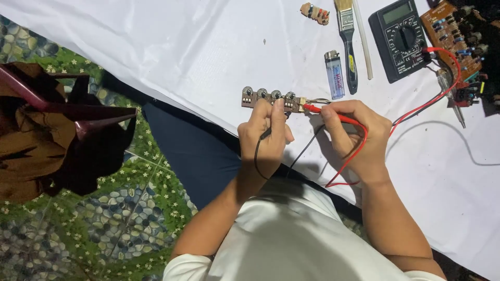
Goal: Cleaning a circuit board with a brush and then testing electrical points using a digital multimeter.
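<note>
On the white cloth (219,47), near its front edge, lies a narrow circuit board (265,99) with four knobs. The left hand (266,132) pinches a black probe (265,133) onto it; the right hand (354,132) pinches a red probe (325,111) at the board's right end. A multimeter (400,39) sits near the far right corner.

Floor repair spot: multimeter (400,39), circuit boards (450,36)

Paintbrush (346,36), lighter (334,74), and second circuit board (451,39) on white cloth (156,47).
</note>
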